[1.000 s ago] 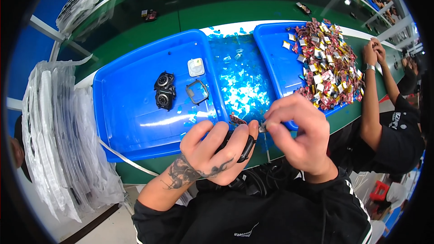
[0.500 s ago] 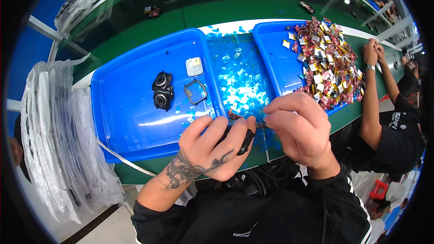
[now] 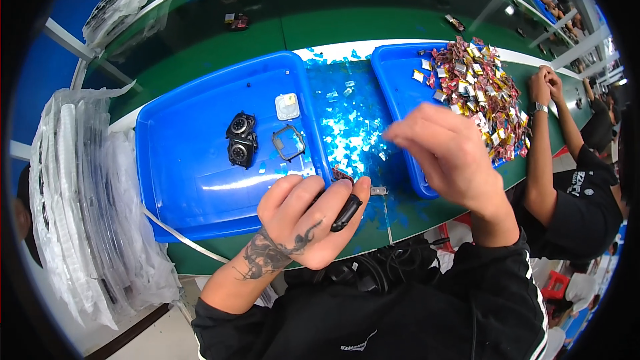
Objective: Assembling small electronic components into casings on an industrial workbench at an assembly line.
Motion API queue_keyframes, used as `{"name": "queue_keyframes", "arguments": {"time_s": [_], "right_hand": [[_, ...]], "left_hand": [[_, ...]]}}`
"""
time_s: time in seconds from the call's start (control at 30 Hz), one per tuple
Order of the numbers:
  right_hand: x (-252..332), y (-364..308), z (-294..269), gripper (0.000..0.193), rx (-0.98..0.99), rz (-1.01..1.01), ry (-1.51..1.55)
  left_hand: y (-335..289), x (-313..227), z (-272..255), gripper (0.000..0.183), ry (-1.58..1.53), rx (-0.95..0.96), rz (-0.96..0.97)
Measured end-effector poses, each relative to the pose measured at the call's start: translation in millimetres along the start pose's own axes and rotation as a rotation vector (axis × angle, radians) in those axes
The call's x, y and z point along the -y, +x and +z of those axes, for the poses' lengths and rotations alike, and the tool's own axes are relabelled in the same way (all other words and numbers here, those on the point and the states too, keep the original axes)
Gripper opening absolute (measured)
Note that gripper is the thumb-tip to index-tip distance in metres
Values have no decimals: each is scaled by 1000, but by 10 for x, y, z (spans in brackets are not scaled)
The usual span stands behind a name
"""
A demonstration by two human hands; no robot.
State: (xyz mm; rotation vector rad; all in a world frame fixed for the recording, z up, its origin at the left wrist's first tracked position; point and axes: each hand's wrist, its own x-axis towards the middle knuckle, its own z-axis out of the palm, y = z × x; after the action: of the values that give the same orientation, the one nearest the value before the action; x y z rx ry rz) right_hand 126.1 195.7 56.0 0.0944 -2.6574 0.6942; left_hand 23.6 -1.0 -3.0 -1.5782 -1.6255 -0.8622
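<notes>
Near two blue trays (image 3: 190,137), the left hand (image 3: 300,217) grips one black casing (image 3: 346,215); the right hand (image 3: 457,157) is curled, hold unclear.

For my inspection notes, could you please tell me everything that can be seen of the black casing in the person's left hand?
The black casing looks like smooth, slightly shiny plastic. Its visible end is narrow and rounded, and sits at a slant; the left hand wraps over it and hides most of the rest. It is held near the front edge of the green table. A reddish board shows by the fingertips; whether it joins the casing is hidden. The right hand does not touch it.
</notes>
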Motion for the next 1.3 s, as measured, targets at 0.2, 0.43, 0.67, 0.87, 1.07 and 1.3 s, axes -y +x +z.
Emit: {"name": "queue_keyframes", "arguments": {"time_s": [0.2, 0.43, 0.67, 0.87, 1.07, 1.3], "right_hand": [[68, -105, 33, 13, -84, 337, 404], [189, -110, 45, 18, -75, 344, 454], [269, -127, 48, 24, -108, 148, 285], [295, -185, 89, 20, -103, 312, 506], [189, -168, 162, 20, -87, 364, 435], [230, -159, 230, 27, -154, 82, 468]], "left_hand": [[34, 27, 19, 26, -122, -54, -246], [5, 32, 79, 26, -123, -36, -187], [-1, 28, 10, 22, -44, -97, -49], [92, -29, -90, 21, -314, 31, -339], [76, -4, -68, 21, -642, 74, -691], [84, -51, -75, 22, -613, 73, -625]]}}
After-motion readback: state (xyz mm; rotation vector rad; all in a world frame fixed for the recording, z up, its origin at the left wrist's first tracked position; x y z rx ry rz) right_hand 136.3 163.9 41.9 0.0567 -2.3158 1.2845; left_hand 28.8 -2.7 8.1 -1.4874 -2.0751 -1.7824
